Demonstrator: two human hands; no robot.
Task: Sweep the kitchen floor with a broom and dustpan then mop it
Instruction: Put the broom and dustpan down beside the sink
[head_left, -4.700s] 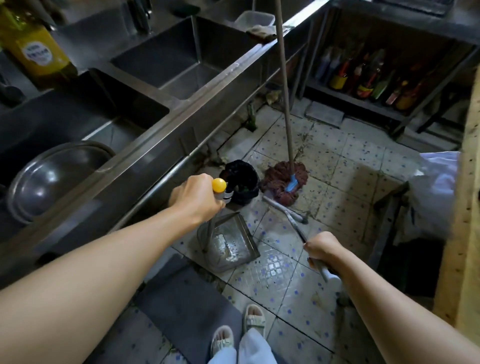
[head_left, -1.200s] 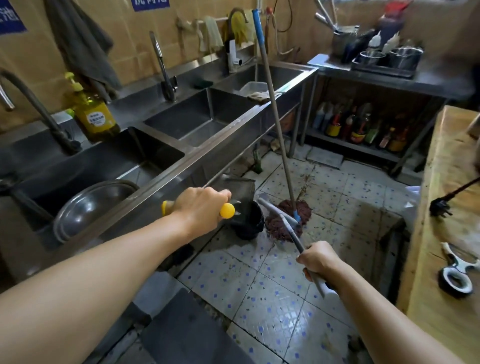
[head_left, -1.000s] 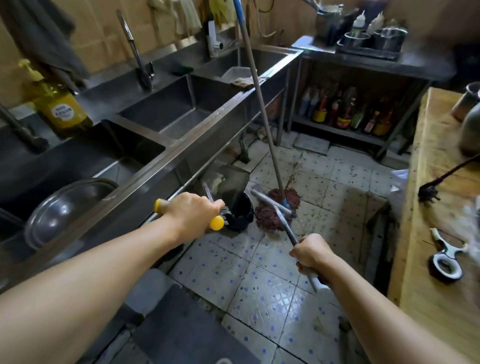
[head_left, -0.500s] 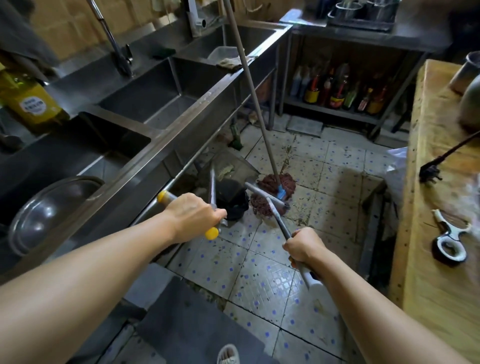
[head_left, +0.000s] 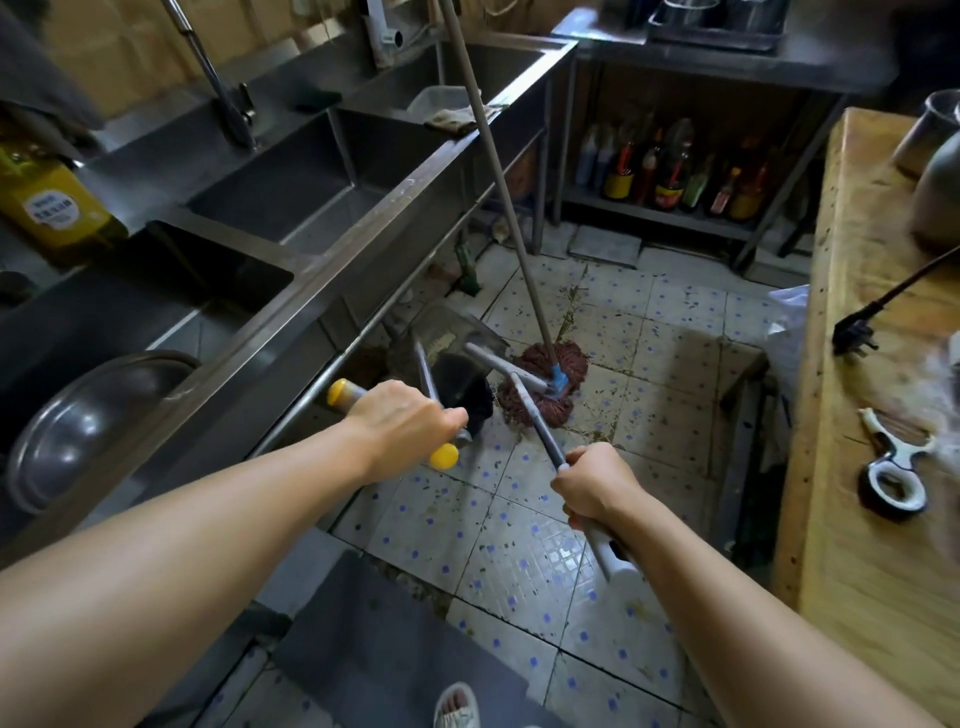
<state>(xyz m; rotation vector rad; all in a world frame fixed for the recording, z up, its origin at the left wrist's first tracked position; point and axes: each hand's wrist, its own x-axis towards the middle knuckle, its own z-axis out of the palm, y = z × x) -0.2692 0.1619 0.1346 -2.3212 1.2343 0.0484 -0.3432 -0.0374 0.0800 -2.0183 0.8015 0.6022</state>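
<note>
My left hand (head_left: 402, 428) grips the yellow-capped handle (head_left: 340, 391) of a metal dustpan (head_left: 447, 330). The pan is lifted off the floor and tipped up above a small black bin (head_left: 465, 387) beside the sink unit. My right hand (head_left: 597, 486) grips the grey broom handle (head_left: 535, 418). Its grey crossbar head (head_left: 491, 361) lies near the bin and pan. A mop with a red-brown head (head_left: 540, 405) stands on the tiled floor (head_left: 519, 551), its wooden handle (head_left: 493, 171) leaning against the sink edge.
A steel triple sink (head_left: 311, 171) runs along the left with a metal bowl (head_left: 78, 431) and a yellow soap bottle (head_left: 47, 202). A shelf of bottles (head_left: 670, 171) stands at the back. On the right, a wooden table (head_left: 872, 519) holds scissors (head_left: 893, 467). A grey mat (head_left: 384, 654) lies by my foot.
My left hand has raised the dustpan from the floor and tipped it over the black bin. My right hand has kept hold of the broom. The view has dropped toward the floor.
</note>
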